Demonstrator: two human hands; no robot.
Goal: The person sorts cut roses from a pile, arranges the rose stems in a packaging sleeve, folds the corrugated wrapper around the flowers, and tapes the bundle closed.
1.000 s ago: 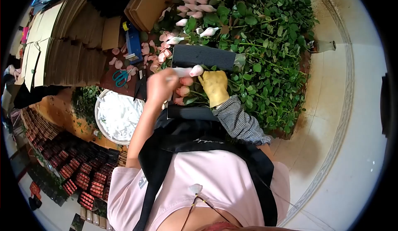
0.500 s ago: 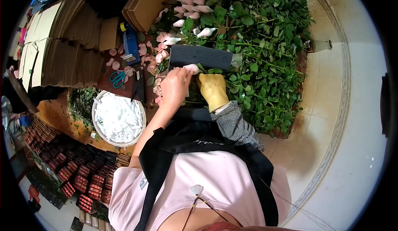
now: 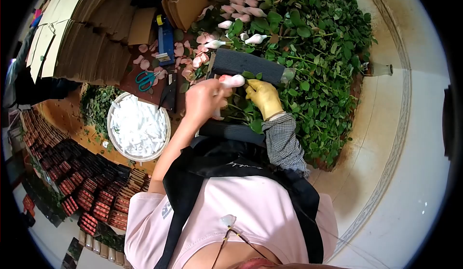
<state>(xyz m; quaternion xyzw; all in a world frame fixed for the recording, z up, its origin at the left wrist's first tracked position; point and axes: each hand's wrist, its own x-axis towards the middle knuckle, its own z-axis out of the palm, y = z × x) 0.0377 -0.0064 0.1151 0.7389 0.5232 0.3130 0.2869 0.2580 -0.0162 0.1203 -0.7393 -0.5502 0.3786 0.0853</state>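
A pink rose bud (image 3: 232,80), pale at its base and redder at its tip, lies crosswise between my hands. My right hand (image 3: 264,97), in a yellow glove, pinches just below the bud at its leafy stem end. My bare left hand (image 3: 205,97) is at the tip side, fingers curled close under the bud and slightly blurred. What its fingers hold is hidden. Behind the bud is a dark ribbed pad (image 3: 248,66), and a second dark ribbed strip (image 3: 231,131) lies nearer my apron. Green stems and leaves run between the two.
Leafy rose stems (image 3: 323,76) cover the right side, with sleeved buds (image 3: 246,3) at the top. Left are a basket of white net sleeves (image 3: 137,129), teal scissors (image 3: 144,80), a blue tape dispenser (image 3: 165,40), loose petals (image 3: 179,50) and stacked cardboard (image 3: 91,37).
My left hand has drawn slightly down and off the bud, showing more of it and its redder tip. My right hand has shifted right with the stem. The camera view has moved slightly.
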